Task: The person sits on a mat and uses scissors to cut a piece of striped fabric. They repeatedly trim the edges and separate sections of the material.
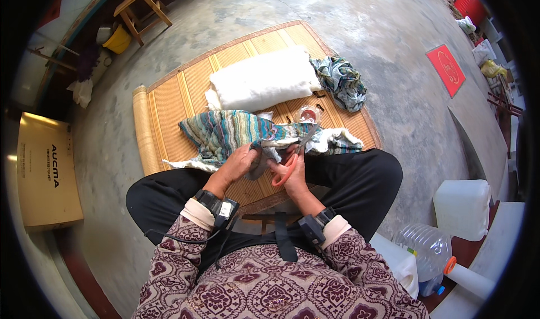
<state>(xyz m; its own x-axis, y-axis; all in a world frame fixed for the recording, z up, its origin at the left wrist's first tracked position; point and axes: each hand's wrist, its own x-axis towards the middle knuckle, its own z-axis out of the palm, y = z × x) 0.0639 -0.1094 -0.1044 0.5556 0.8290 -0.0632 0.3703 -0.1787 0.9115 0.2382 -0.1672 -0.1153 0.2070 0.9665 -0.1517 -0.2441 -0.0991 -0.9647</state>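
Observation:
A striped piece of padded fabric (pixel 228 129) in teal, grey and cream, with white wadding at its edges, spreads across the mat before my knees. My left hand (pixel 241 162) pinches its near edge, where a dark grey flap hangs down. Close beside it, my right hand (pixel 293 170) holds scissors (pixel 287 172) by their orange handles. The grey blades point up and to the right, over the fabric. Whether they are parted is hard to tell. Just beyond the blades sits a small clear round container (pixel 308 115) with something red in it.
A reed mat (pixel 261 194), rolled at its left end (pixel 145 129), lies on the concrete floor. It bears a folded white batting (pixel 263 78) and a crumpled striped cloth (pixel 341 83). A cardboard box (pixel 48 171) stands left; plastic jugs (pixel 462 207) stand right. A wooden stool (pixel 143 11) is far left.

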